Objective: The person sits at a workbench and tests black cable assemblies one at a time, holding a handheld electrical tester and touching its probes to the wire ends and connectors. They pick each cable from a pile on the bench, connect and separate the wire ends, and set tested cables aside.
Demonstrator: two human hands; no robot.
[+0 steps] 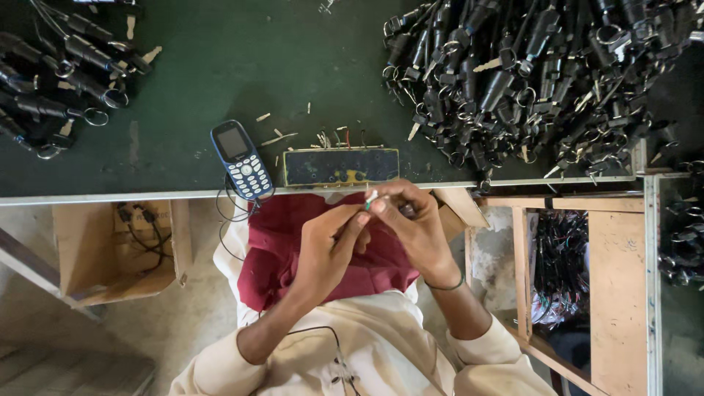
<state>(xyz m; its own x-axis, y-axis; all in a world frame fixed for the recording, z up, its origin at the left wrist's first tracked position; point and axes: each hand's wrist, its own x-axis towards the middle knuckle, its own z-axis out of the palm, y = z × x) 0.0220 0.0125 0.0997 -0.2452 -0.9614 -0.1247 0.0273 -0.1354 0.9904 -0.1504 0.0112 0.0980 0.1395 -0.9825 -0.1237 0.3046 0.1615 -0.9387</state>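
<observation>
My left hand (328,246) and my right hand (414,224) meet over my lap, just below the table's front edge. Together they pinch a small part with thin coloured wires (371,198) at the fingertips. My right hand also closes around a dark piece (405,211), mostly hidden by the fingers. A dark red cloth (279,242) lies across my lap under both hands. A small block with holes and yellow patches (341,166) sits on the table edge right above my hands.
A dark green table (220,66) carries a blue keypad phone (242,159), a big heap of black key-and-wire assemblies (528,73) at right and a smaller heap (59,66) at left. An open cardboard box (117,249) stands below left; a wooden rack (565,271) with wired parts below right.
</observation>
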